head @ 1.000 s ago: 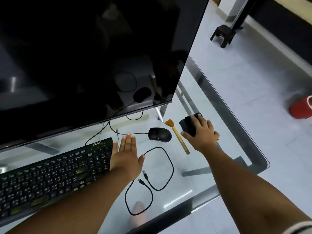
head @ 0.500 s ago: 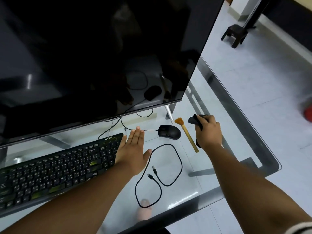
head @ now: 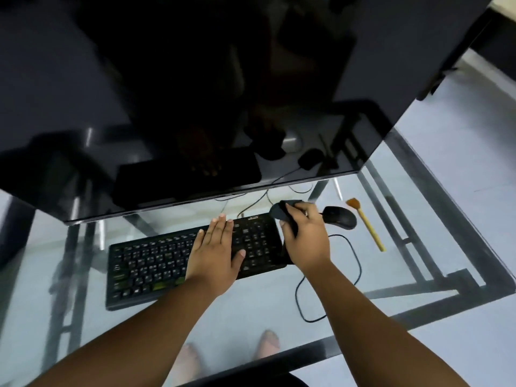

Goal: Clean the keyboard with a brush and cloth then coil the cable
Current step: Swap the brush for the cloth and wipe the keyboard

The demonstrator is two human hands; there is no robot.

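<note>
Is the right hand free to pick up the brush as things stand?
Probably not yet: the right hand already grips the dark cloth at the keyboard's right end. The brush lies clear on the glass beyond the mouse.

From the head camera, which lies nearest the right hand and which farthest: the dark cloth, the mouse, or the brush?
1. Dark cloth: gripped in the right hand, over the keyboard's right end.
2. Mouse: just right of that hand.
3. Brush: farthest right, on the glass beyond the mouse.
</note>
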